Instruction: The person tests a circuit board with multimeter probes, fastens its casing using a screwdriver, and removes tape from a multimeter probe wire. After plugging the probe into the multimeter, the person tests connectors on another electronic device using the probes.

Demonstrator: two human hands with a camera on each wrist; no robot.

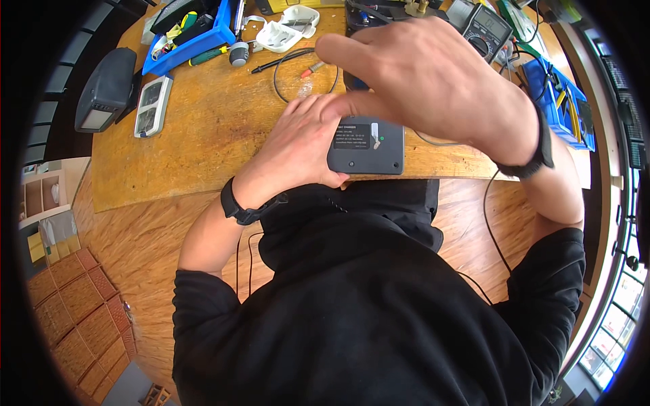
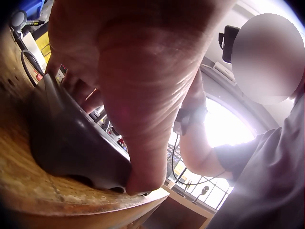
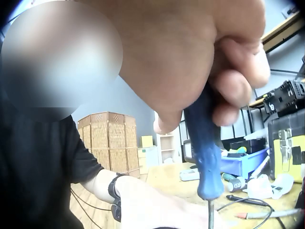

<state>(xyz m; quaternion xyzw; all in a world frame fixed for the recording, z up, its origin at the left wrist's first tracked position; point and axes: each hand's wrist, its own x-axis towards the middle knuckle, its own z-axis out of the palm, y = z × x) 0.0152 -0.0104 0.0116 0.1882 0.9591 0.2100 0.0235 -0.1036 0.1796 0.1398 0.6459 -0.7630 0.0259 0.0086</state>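
A black charger box (image 1: 365, 159) with a printed label lies at the table's front edge, screw holes in its corners. My left hand (image 1: 288, 145) grips its left side, thumb at the near edge and fingers over the far part; the left wrist view shows the dark casing (image 2: 76, 138) under that hand (image 2: 128, 86). Above the box is my right hand (image 1: 433, 81), its fingers curled round a blue screwdriver handle (image 3: 205, 157) in the right wrist view, with the metal shaft (image 3: 211, 214) pointing down. Where its tip meets the box is hidden.
Behind lie a test probe (image 1: 267, 66), a cable loop and a white case (image 1: 274, 37). A blue tool bin (image 1: 196, 47) stands at back left, another (image 1: 558, 108) at right, near a multimeter (image 1: 486, 30). A grey device (image 1: 108, 88) and a white-framed box (image 1: 153, 105) stand left.
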